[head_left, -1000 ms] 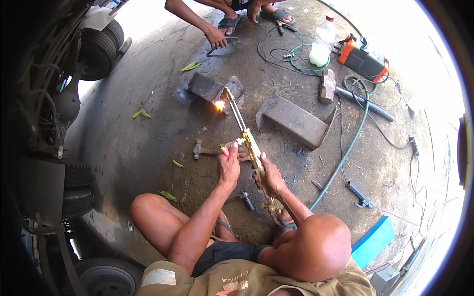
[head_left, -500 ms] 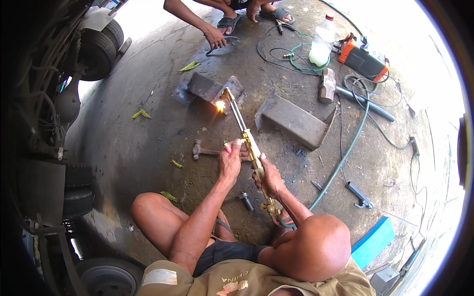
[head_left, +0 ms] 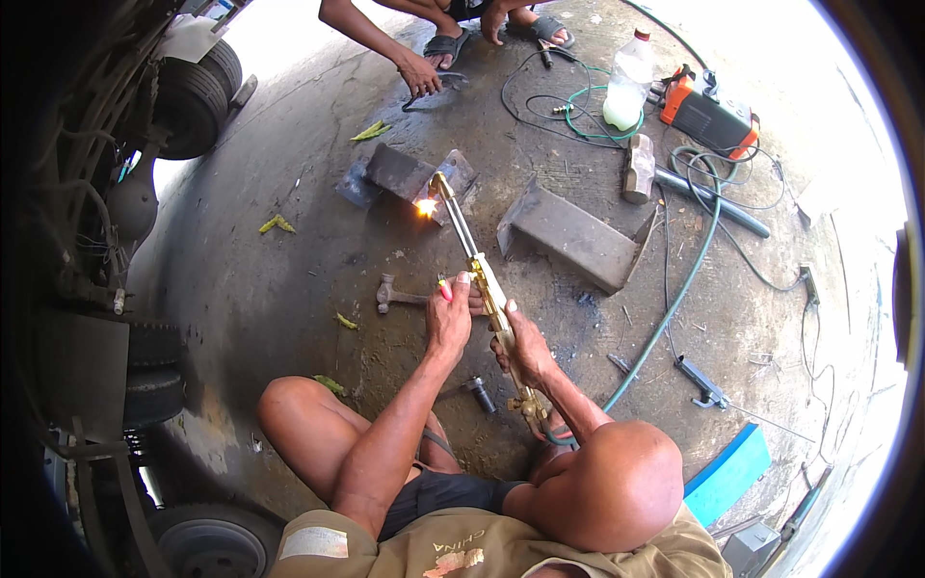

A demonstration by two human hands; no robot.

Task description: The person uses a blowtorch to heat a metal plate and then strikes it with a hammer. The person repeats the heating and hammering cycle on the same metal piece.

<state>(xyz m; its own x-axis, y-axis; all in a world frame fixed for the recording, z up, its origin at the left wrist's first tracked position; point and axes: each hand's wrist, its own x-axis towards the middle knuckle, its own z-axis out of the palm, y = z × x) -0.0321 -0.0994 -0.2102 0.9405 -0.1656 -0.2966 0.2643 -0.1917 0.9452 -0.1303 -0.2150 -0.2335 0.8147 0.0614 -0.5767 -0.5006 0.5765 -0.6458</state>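
Note:
A brass cutting torch (head_left: pixel 491 286) runs diagonally up from between my knees, its bent head over a steel bracket (head_left: pixel 399 171) with flat end plates. Bright orange fire (head_left: pixel 425 207) glows at the bracket's near edge, below the torch head. My left hand (head_left: pixel 448 316) is closed around the torch's front body, and a small red and yellow object, perhaps a lighter, shows at its fingers. Further back, my right hand (head_left: pixel 525 345) wraps the torch handle. Behind my left hand lies a ball-peen hammer (head_left: pixel 387 293), its handle partly hidden.
Right of the bracket lies a second steel piece (head_left: pixel 573 236). Beyond are a sledgehammer (head_left: pixel 639 169), a plastic bottle (head_left: pixel 628 85) and an orange-black welding machine (head_left: pixel 711 114). A green hose (head_left: pixel 674 308) trails right. Across from me another person's hand (head_left: pixel 420 75) holds a dark curved object.
The torch head has shifted very slightly left, and the fire at the bracket's edge looks a little smaller. Both hands keep their grip.

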